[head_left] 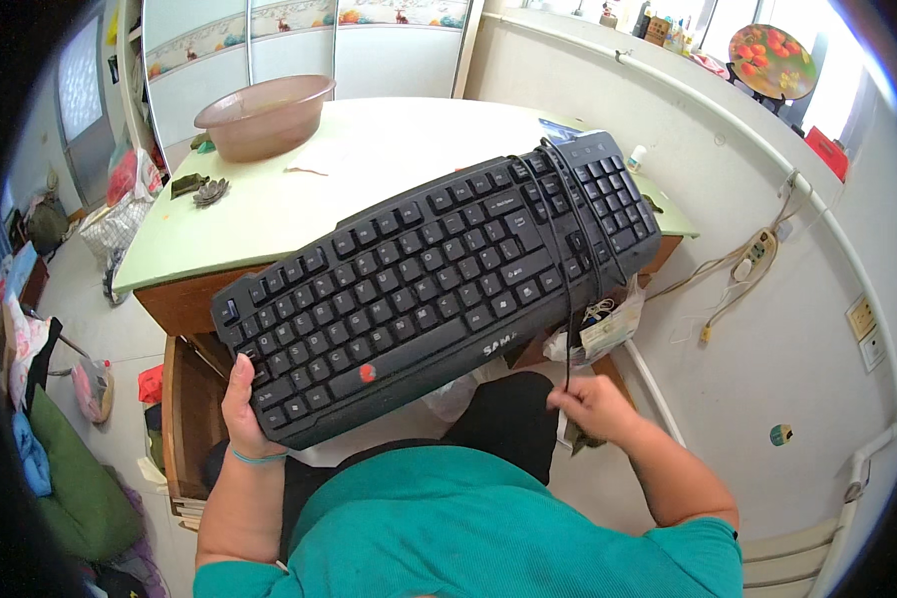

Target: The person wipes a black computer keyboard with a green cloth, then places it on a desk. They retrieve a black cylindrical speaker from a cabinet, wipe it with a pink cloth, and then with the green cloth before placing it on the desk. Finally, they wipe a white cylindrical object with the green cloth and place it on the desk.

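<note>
A black computer keyboard [399, 289] is held up tilted in front of me, its right end raised higher than its left. My left hand [246, 411] grips the lower left corner, thumb on top over the keys and the other fingers hidden beneath. Several turns of a black cable [566, 224] loop around the keyboard near its number pad. One length of that cable hangs below the front edge, and my right hand [596, 407] pinches it, fingers closed, apart from the keyboard.
Behind the keyboard stands a pale green table [409, 130] bearing a brown plastic basin [266, 117] and a small dark object [210, 191]. An open wooden drawer [194, 419] juts out at left. A power strip [760, 249] hangs on the right wall, below a white pipe [718, 112].
</note>
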The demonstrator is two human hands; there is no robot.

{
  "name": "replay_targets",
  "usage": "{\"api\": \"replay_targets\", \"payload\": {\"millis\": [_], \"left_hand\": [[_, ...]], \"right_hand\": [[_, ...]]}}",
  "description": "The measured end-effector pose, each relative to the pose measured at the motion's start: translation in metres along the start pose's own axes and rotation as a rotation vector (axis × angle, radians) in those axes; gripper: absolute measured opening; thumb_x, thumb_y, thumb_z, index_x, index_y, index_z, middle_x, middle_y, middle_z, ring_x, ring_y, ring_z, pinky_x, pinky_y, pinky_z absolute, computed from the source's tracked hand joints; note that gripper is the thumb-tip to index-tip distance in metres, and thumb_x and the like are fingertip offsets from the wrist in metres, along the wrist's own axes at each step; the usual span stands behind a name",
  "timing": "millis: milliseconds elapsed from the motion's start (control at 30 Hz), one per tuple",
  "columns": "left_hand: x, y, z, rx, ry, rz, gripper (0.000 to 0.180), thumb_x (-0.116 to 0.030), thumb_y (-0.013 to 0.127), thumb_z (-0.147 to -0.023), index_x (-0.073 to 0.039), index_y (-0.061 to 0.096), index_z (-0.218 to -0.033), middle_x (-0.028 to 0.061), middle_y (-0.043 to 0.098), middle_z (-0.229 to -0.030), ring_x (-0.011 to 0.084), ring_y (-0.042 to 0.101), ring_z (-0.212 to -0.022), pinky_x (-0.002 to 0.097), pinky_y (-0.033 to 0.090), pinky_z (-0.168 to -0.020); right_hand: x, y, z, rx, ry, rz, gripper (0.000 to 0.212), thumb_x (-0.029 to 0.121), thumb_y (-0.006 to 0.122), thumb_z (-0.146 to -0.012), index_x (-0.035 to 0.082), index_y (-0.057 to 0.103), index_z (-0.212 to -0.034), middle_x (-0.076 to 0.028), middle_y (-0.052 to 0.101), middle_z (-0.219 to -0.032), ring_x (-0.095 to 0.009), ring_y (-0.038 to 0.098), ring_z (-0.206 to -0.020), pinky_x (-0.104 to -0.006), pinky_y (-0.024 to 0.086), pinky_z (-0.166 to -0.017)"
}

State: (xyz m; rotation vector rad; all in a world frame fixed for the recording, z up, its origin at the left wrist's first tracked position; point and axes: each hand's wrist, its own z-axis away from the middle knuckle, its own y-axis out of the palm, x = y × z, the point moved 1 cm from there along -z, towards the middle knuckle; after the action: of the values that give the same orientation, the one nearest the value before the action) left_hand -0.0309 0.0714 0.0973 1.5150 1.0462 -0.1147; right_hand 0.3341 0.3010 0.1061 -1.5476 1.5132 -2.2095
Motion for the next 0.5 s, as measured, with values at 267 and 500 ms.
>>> {"api": "replay_targets", "payload": {"millis": [267,500], "left_hand": [[0.002,-0.018,-0.003,0.113,-0.099,-0.145,0.068,-0.041,0.063,-0.091,0.0,0.04,-0.141,0.0189,0.053,-0.137,0.0314,0.058,-0.12,0.0466,0.05,-0.1],[-0.007,-0.034,-0.011,0.018,-0.108,-0.134,0.063,-0.035,0.063,-0.089,0.001,0.043,-0.138,0.0192,0.058,-0.129,0.0296,0.063,-0.112,0.0438,0.056,-0.092]], "right_hand": [[-0.005,-0.104,-0.039,-0.162,0.523,-0.781,0.022,0.02,0.054,-0.098,0.006,0.069,-0.106,-0.006,0.071,-0.092,-0.019,0.067,-0.08,-0.0359,0.057,-0.074],[0.019,-0.139,-0.051,-0.076,0.027,-0.641,0.017,0.013,0.06,-0.094,0.002,0.067,-0.104,-0.002,0.068,-0.098,-0.01,0.062,-0.082,-0.0309,0.057,-0.073]]}}
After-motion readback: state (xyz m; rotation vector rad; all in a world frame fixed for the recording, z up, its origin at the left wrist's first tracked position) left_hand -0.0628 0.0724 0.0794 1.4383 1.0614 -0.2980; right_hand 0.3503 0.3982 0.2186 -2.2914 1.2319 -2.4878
